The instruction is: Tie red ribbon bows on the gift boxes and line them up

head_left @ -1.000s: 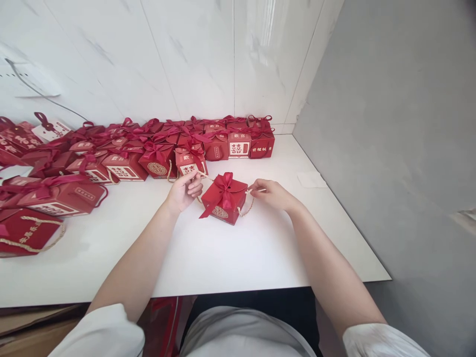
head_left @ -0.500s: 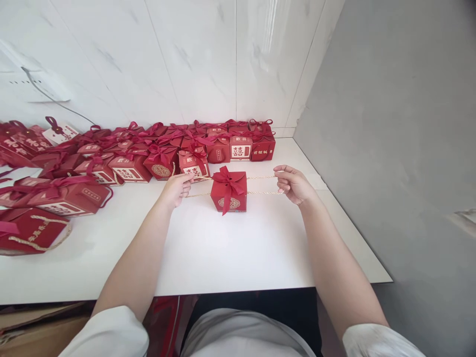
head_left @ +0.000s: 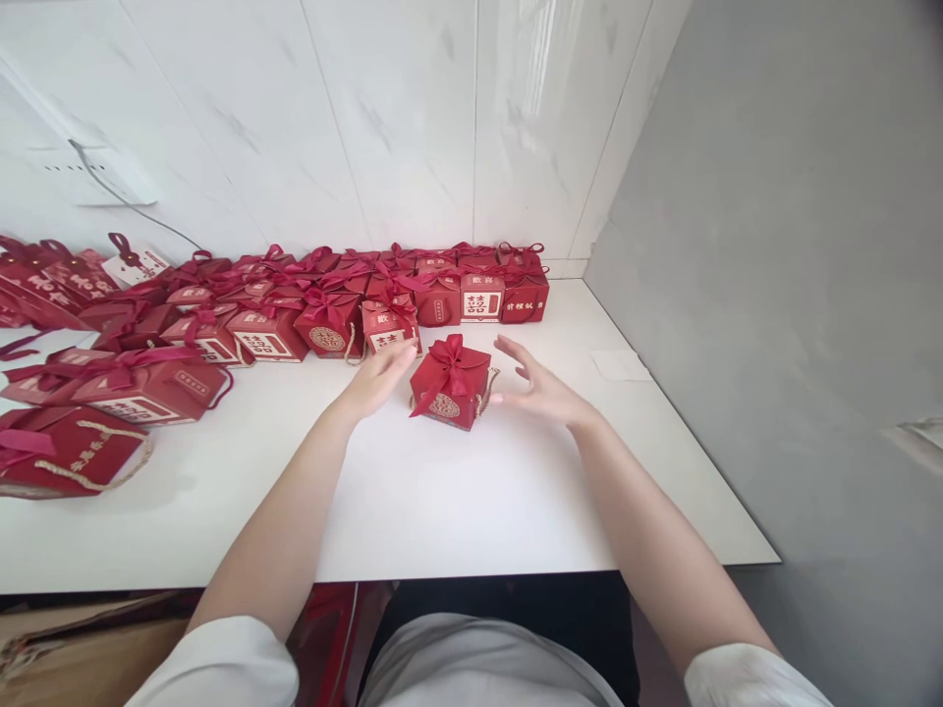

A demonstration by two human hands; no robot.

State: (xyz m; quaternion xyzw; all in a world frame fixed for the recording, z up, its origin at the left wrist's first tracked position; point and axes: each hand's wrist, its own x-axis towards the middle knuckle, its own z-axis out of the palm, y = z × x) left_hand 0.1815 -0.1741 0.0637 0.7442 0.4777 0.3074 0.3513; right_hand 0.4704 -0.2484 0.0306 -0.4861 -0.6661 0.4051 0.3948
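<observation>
A red gift box (head_left: 464, 405) with a ribbon bow (head_left: 453, 367) on its lid stands on the white table (head_left: 471, 511), turned slightly at an angle. A gold twisted cord handle (head_left: 487, 391) hangs down at its right side. Close to the box's left side is my left hand (head_left: 379, 378), fingers stretched out and holding nothing. My right hand (head_left: 537, 385) hovers by the right side, thumb and fingers spread around the cord, with a gap to the box.
Rows of red gift boxes (head_left: 330, 324) with bows line the wall and the left side. A box with a gold cord (head_left: 70, 452) lies at the near left. A thin white paper (head_left: 621, 365) rests at right. A grey panel (head_left: 773, 295) bounds the table's right.
Both hands have let go of the cord handles and moved inward toward the box. The handles, stretched out sideways before, now hang by the box, which has turned a little.
</observation>
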